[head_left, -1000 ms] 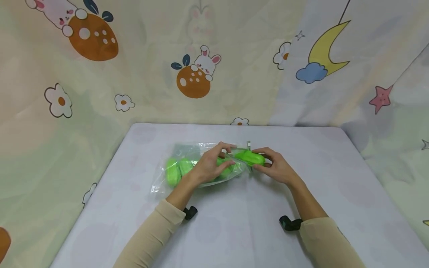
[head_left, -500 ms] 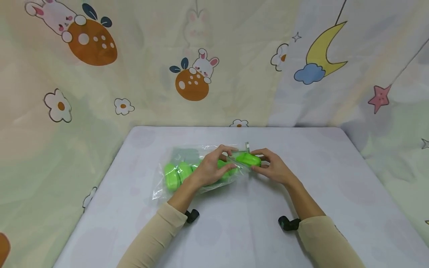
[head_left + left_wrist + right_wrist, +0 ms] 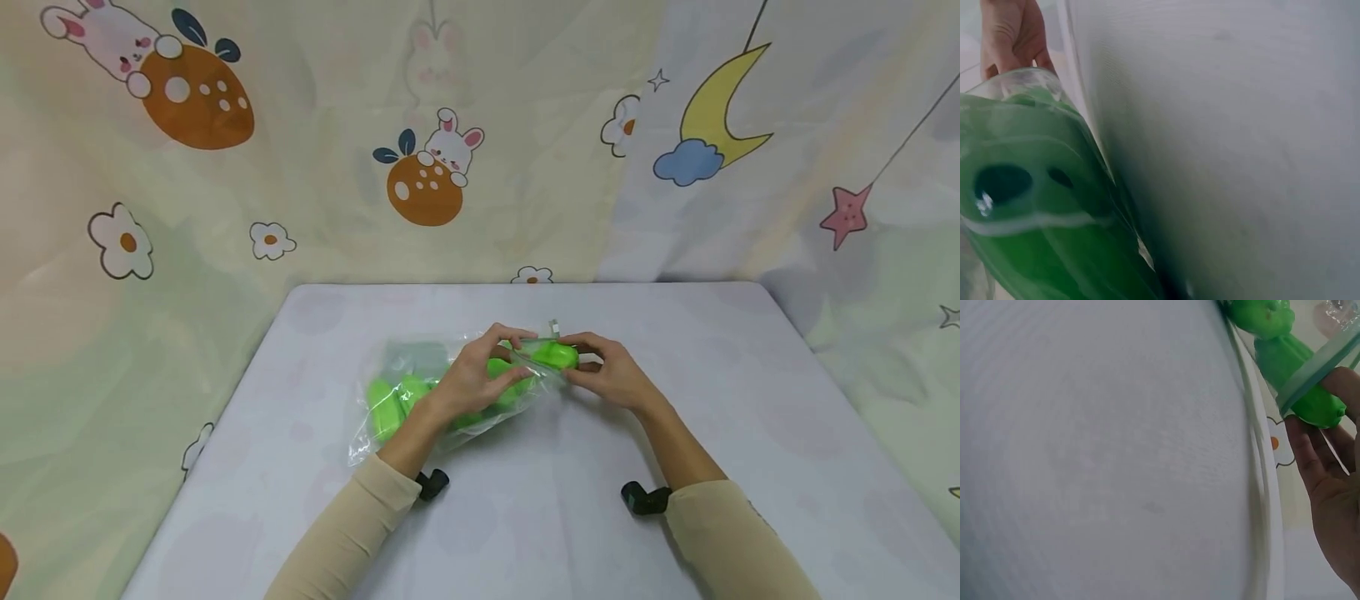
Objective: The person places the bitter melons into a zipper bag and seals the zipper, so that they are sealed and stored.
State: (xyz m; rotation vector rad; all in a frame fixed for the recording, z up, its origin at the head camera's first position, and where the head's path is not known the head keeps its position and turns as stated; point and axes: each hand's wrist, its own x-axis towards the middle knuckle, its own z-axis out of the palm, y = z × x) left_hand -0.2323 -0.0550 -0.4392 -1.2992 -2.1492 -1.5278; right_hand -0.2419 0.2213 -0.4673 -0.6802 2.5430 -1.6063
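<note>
A clear zip bag [image 3: 415,357] lies on the table with several bright green, smooth rounded pieces [image 3: 384,410] inside. My left hand [image 3: 474,377] holds the bag by its mouth, thumb and fingers spread across the opening. My right hand [image 3: 613,373] grips the end of one green piece [image 3: 558,356] at that opening; most of the piece is inside. In the right wrist view this green piece [image 3: 1317,407] shows a small nub at its tip, beside the bag's pale sealing strip [image 3: 1313,374]. The left wrist view shows a green piece [image 3: 1054,256] through the film.
The white-covered table [image 3: 540,525] ends at a far edge close behind the bag. A printed fabric backdrop [image 3: 525,167] hangs beyond it. Black wrist devices [image 3: 645,498] sit at both cuffs.
My right hand and the green piece have moved left, and the piece is deeper in the bag mouth. The bag's left end has swung nearer to me. My left hand keeps its hold.
</note>
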